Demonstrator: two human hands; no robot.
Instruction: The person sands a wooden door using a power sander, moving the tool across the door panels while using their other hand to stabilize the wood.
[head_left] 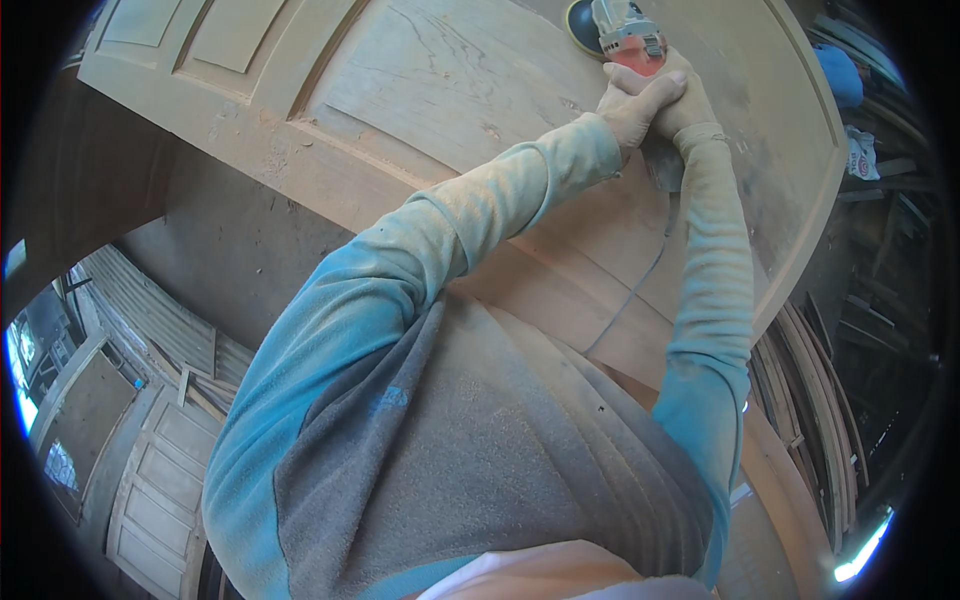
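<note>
An angle grinder [634,46] with a red and grey body and a round disc [583,27] sits at the top of the view, on a panelled wooden door [450,85]. My right hand [690,98] is wrapped round the grinder's body from the right. My left hand [632,104] closes over the grinder and the right hand from the left, its thumb lying across. The hands hide much of the tool's body. A thin cord [655,265] trails from its rear end toward me. Pale dust coats both sleeves.
The door's raised edge [836,150] curves along the right. Beyond it lie a blue object [838,75], a white printed bag [862,152] and stacked wood strips [815,390]. Another panelled door [165,490] stands at lower left.
</note>
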